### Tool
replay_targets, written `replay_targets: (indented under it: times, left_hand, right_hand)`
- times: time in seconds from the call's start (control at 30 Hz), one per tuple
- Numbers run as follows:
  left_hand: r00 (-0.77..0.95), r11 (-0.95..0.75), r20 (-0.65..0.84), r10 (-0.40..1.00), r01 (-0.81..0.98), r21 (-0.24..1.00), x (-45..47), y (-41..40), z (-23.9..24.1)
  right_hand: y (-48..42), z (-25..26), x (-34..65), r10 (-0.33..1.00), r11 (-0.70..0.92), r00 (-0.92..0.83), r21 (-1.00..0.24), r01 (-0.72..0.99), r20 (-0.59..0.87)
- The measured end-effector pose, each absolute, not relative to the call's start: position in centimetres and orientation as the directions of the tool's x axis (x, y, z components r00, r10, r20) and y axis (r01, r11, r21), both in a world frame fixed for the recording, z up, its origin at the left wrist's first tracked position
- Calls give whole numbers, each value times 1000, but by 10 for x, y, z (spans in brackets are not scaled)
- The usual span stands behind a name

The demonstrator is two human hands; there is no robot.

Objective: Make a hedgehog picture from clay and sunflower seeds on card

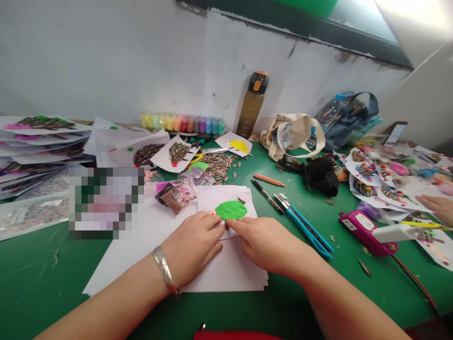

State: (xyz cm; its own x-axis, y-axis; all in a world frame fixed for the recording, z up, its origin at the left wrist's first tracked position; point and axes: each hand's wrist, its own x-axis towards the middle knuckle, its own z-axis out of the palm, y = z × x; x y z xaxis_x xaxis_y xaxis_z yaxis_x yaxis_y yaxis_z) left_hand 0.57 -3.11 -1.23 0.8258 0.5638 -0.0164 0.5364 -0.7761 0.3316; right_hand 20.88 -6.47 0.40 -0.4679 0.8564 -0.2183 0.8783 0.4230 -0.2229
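A bright green oval of modelling clay (230, 210) sits on a small white card, with a pink bit at its left end. One striped sunflower seed (241, 200) lies at the clay's upper right edge, and another dark seed (227, 226) shows just below it. My left hand (194, 241) rests on the card with fingers stretched, their tips beside the pink end. My right hand (264, 241) points its index finger onto the clay's lower edge; its other fingers are curled and partly hidden. Under the card is a stack of white paper (233, 276).
A heap of sunflower seeds (221, 165) and finished hedgehog cards (179, 153) lie behind. At right are a black pen (267, 196), a blue cutter (306, 226) and a magenta glue-gun-like tool (368, 233). A bottle (253, 104) stands by the wall. Another person's hand (437, 208) is far right.
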Motion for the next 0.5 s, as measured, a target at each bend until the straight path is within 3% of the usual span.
replay_targets:
  times: [0.5]
  left_hand:
    - [839, -786, 9, 544, 506, 354, 3, -30, -13]
  right_hand:
    - [-66, -4, 201, 823, 537, -552, -130, 833, -137]
